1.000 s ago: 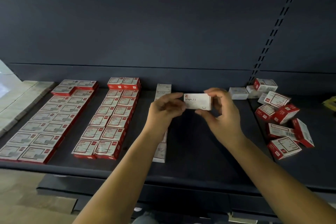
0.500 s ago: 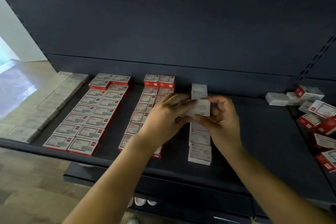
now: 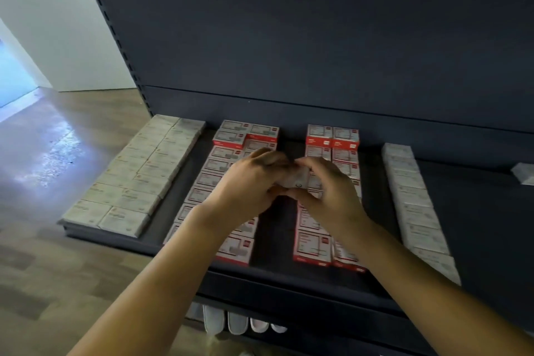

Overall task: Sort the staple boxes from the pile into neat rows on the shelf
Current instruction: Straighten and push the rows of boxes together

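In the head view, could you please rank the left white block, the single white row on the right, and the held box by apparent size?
1. Left white block
2. Single white row
3. Held box, mostly hidden by both hands.

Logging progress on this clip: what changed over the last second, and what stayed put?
Both hands, left hand and right hand, carried the white staple box leftward, from beside the single white row to above the red-and-white rows. Neither let go. The view swung left, putting the pile out of frame. The rows on the shelf look unchanged.
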`<state>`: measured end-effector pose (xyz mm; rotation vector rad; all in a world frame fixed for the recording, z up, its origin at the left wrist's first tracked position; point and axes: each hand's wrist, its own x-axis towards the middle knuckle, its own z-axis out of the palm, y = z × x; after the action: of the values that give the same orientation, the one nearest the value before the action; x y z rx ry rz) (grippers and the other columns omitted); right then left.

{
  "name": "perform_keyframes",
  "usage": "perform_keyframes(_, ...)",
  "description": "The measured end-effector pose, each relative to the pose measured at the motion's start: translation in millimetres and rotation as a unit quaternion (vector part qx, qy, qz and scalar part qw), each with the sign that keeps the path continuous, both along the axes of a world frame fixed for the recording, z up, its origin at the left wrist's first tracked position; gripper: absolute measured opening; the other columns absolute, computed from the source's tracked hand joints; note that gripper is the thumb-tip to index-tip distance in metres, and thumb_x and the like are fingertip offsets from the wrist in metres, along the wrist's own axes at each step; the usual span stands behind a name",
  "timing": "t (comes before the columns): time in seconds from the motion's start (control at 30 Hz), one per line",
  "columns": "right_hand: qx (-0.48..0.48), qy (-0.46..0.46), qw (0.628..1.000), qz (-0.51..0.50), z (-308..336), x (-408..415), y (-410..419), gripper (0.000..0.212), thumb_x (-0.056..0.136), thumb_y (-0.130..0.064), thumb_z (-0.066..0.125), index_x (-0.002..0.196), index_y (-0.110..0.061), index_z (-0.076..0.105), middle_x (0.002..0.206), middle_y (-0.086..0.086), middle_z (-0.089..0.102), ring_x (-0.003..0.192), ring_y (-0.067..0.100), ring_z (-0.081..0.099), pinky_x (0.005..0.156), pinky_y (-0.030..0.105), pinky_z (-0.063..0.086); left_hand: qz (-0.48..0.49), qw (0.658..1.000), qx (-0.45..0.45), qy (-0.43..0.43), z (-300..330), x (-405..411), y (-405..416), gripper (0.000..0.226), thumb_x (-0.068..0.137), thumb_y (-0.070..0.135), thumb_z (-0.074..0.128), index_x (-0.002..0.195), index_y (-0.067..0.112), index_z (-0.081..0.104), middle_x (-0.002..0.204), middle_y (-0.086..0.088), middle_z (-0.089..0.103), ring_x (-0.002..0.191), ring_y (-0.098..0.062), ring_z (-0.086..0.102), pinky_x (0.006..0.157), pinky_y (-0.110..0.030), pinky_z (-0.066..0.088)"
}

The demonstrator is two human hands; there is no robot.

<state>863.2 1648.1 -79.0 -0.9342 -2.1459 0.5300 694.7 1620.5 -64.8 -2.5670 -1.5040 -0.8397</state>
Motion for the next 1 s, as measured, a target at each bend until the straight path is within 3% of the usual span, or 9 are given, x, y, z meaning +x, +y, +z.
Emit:
perform_keyframes(0.1,0.049,-0.111,0.993,-0.014,-0.1,-32.3,3.9,0.05,0.077,-0.022,0.074,0.121,-0.004,0.058,0.114,0.007,0.062,0.106,0.02,0.053,0.089,0.021,0.035,0.009,1.0,-0.004,0.011,0.7,-34.6,-2.6,0.039,0.066,0.005,0.08,0.103,0.014,0.071,0.099,-0.005,0.067,0.093,-0.027,0.063,0.07,-0.043,0.057)
perform_keyframes(0.2,0.061,-0.141,0.988,-0.02,5.6,-62.4,1.4,0.05,0.072,-0.015,0.078,0.116,0.0,0.06,0.109,0.01,0.063,0.105,0.028,0.056,0.088,0.028,0.039,0.029,0.999,-0.019,0.017,1.7,-65.2,-7.5,0.04,0.07,0.009,0.079,0.109,0.015,0.069,0.107,-0.005,0.066,0.102,-0.028,0.061,0.078,-0.047,0.055)
perform_keyframes(0.4,0.037,-0.132,0.99,-0.028,10.3,-93.7,-1.1,0.054,0.085,-0.02,0.067,0.132,-0.003,0.048,0.128,0.008,0.053,0.124,0.023,0.041,0.099,0.021,0.022,0.135,0.989,0.018,0.049,1.9,-123.9,-21.3,0.044,0.075,0.017,0.075,0.115,0.006,0.064,0.111,-0.011,0.066,0.101,-0.032,0.061,0.084,-0.046,0.051)
perform_keyframes(0.5,0.029,-0.153,0.987,-0.027,7.8,-104.8,1.8,0.055,0.078,-0.016,0.073,0.126,0.002,0.053,0.12,0.014,0.059,0.117,0.03,0.049,0.097,0.027,0.028,0.191,0.979,-0.01,0.066,-2.1,-147.7,-30.9,0.044,0.076,0.023,0.066,0.115,0.004,0.065,0.109,-0.013,0.066,0.101,-0.035,0.061,0.082,-0.052,0.053)
perform_keyframes(0.63,0.03,-0.167,0.985,-0.034,10.1,-127.4,7.4,0.054,0.077,-0.014,0.074,0.124,0.002,0.054,0.116,0.013,0.06,0.114,0.03,0.052,0.097,0.027,0.029,0.221,0.972,-0.013,0.075,-12.5,-178.9,-37.6,0.038,0.075,0.018,0.071,0.11,0.005,0.068,0.102,-0.014,0.068,0.096,-0.036,0.063,0.077,-0.049,0.055)
perform_keyframes(0.73,0.035,-0.159,0.986,-0.03,17.2,-156.7,13.7,0.054,0.084,-0.017,0.067,0.132,-0.003,0.048,0.128,0.009,0.053,0.124,0.023,0.042,0.103,0.022,0.022,0.229,0.97,-0.044,0.074,-21.0,-208.2,-33.1,0.04,0.075,0.014,0.076,0.114,0.007,0.066,0.106,-0.012,0.067,0.1,-0.035,0.061,0.081,-0.047,0.054)
perform_keyframes(0.83,0.031,-0.16,0.986,-0.042,19.8,-193.6,24.6,0.054,0.083,-0.016,0.068,0.131,-0.002,0.049,0.128,0.01,0.054,0.124,0.025,0.043,0.106,0.029,0.026,0.226,0.97,-0.074,0.047,-19.9,-236.5,-22.3,0.042,0.082,0.017,0.07,0.123,0.011,0.061,0.116,-0.009,0.063,0.111,-0.031,0.054,0.088,-0.046,0.05)
perform_keyframes(0.93,0.028,-0.167,0.984,-0.059,21.6,-225.7,30.3,0.053,0.078,-0.014,0.073,0.125,0.001,0.055,0.119,0.012,0.059,0.116,0.03,0.048,0.103,0.037,0.034,0.185,0.981,-0.044,0.039,-10.7,-259.4,-5.9,0.049,0.078,0.016,0.074,0.124,0.007,0.059,0.114,-0.011,0.064,0.107,-0.033,0.057,0.083,-0.047,0.052)
perform_keyframes(1.0,0.035,-0.164,0.984,-0.061,20.2,-247.4,28.8,0.053,0.079,-0.015,0.072,0.126,0.0,0.054,0.121,0.011,0.058,0.117,0.028,0.047,0.102,0.032,0.032,0.137,0.988,-0.005,0.067,-5.8,-270.5,6.1,0.057,0.07,0.016,0.081,0.121,0.002,0.06,0.112,-0.014,0.065,0.103,-0.035,0.06,0.082,-0.046,0.052)
